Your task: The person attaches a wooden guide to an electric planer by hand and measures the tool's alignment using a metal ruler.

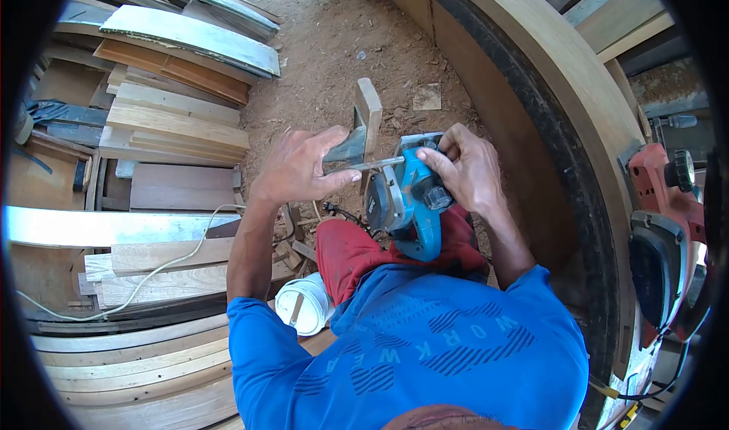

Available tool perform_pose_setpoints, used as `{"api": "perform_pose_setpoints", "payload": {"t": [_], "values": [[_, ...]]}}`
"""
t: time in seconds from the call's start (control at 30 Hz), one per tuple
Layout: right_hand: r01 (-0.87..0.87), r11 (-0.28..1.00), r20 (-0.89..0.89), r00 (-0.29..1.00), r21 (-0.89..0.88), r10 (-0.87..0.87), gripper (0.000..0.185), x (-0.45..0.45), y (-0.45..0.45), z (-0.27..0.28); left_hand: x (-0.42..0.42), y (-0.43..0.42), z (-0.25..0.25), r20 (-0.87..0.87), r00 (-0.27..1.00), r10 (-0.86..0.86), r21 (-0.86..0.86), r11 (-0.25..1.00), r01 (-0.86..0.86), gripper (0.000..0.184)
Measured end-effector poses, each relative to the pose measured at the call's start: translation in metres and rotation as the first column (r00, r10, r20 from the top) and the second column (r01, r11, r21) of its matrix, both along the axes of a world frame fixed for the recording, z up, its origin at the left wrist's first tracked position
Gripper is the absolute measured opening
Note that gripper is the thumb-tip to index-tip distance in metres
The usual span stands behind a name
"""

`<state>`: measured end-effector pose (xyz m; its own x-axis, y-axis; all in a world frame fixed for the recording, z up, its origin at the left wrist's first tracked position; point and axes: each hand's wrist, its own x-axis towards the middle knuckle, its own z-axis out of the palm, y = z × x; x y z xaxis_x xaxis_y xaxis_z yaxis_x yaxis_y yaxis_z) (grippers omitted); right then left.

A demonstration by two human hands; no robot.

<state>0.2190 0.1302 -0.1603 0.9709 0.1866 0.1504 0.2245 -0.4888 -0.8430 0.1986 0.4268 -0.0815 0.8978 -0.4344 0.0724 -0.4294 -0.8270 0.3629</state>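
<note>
A blue power planer rests over my lap, its metal base facing away from me. My right hand grips the planer near its front knob. In my left hand is a thin metal rod-like tool, pinched between thumb and fingers, with its far end against the planer's front. Just beyond my left hand a wooden piece stands upright, with a dark flat plate beside it. The tool's exact tip is hidden close to my right thumb.
Stacked boards lie at the left, with a pale cable across them. A white bucket stands by my leg. A long curved wooden piece runs along the right, bearing a red power tool. Shavings cover the ground.
</note>
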Motion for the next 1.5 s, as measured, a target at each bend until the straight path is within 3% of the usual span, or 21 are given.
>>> {"api": "perform_pose_setpoints", "payload": {"t": [0.07, 0.17, 0.27, 0.37, 0.47, 0.57, 0.67, 0.77, 0.8, 0.9, 1.0, 1.1, 1.2, 1.3, 1.4, 1.5], "values": [[-0.004, 1.000, -0.039, 0.999, 0.002, 0.004, 0.039, 0.000, 0.004, -0.001, -0.004, -0.003, 0.007, 0.019, 1.000, -0.004, 0.053, 0.999, 0.003, 0.055], [-0.077, 0.992, 0.182, 0.982, 0.096, 0.058, 0.033, 0.001, 0.007, -0.011, -0.006, -0.005, 0.007, 0.090, 0.996, -0.030, 0.077, 0.997, 0.023, 0.054], [-0.126, 0.987, 0.269, 0.959, 0.103, 0.095, 0.026, 0.002, 0.005, -0.014, -0.003, -0.003, 0.009, 0.093, 0.995, -0.033, 0.062, 0.998, 0.027, 0.054], [-0.080, 0.991, 0.158, 0.986, 0.109, 0.062, 0.022, 0.001, 0.009, -0.009, -0.004, -0.002, 0.006, 0.068, 0.997, -0.020, 0.053, 0.998, 0.016, 0.055], [-0.167, 0.978, 0.309, 0.943, 0.125, 0.121, 0.028, 0.006, 0.011, -0.013, -0.003, 0.000, 0.006, 0.044, 0.999, -0.005, 0.068, 0.998, 0.002, 0.056], [-0.201, 0.959, 0.310, 0.941, 0.202, 0.132, 0.038, 0.004, 0.005, -0.018, -0.004, 0.002, 0.007, 0.021, 1.000, 0.007, 0.069, 0.998, -0.009, 0.057], [-0.064, 0.996, 0.552, 0.829, -0.066, 0.090, 0.050, 0.004, 0.003, 0.002, 0.000, 0.004, 0.002, 0.040, 0.999, -0.024, 0.039, 0.999, 0.023, 0.061], [-0.471, 0.882, 0.237, 0.857, 0.004, 0.457, 0.059, 0.031, 0.006, -0.023, -0.001, 0.008, -0.007, 0.088, 0.995, -0.049, 0.033, 0.998, 0.046, 0.065], [-0.523, 0.851, 0.174, 0.843, 0.045, 0.509, 0.061, 0.035, 0.004, -0.019, 0.000, 0.009, -0.010, 0.110, 0.993, -0.052, 0.035, 0.998, 0.048, 0.066], [-0.545, 0.837, 0.193, 0.828, 0.054, 0.526, 0.063, 0.033, 0.008, -0.023, 0.003, 0.010, -0.021, 0.196, 0.978, -0.072, 0.152, 0.988, 0.043, 0.071], [-0.527, 0.849, 0.249, 0.826, 0.026, 0.505, 0.067, 0.030, 0.013, -0.036, 0.001, 0.006, -0.018, 0.109, 0.993, -0.035, 0.175, 0.984, 0.015, 0.071], [-0.551, 0.834, 0.149, 0.824, -0.011, 0.546, 0.070, 0.029, 0.010, -0.024, -0.007, -0.002, -0.021, 0.232, 0.973, -0.013, 0.128, 0.992, -0.018, 0.067], [-0.562, 0.826, 0.102, 0.820, -0.037, 0.563, 0.070, 0.032, 0.011, -0.023, -0.013, -0.004, -0.026, 0.243, 0.970, 0.015, 0.110, 0.993, -0.043, 0.066], [-0.540, 0.840, 0.180, 0.823, -0.049, 0.539, 0.067, 0.029, 0.014, -0.026, -0.014, -0.001, -0.022, 0.223, 0.975, 0.017, 0.142, 0.989, -0.050, 0.065], [-0.593, 0.805, 0.225, 0.787, 0.014, 0.575, 0.067, 0.025, 0.020, -0.031, 0.001, 0.014, -0.014, -0.007, 1.000, -0.029, 0.104, 0.994, 0.030, 0.063], [-0.574, 0.818, 0.126, 0.809, -0.049, 0.575, 0.066, 0.025, 0.019, -0.023, -0.003, 0.006, -0.018, 0.114, 0.993, 0.021, 0.144, 0.989, -0.037, 0.060]]}}
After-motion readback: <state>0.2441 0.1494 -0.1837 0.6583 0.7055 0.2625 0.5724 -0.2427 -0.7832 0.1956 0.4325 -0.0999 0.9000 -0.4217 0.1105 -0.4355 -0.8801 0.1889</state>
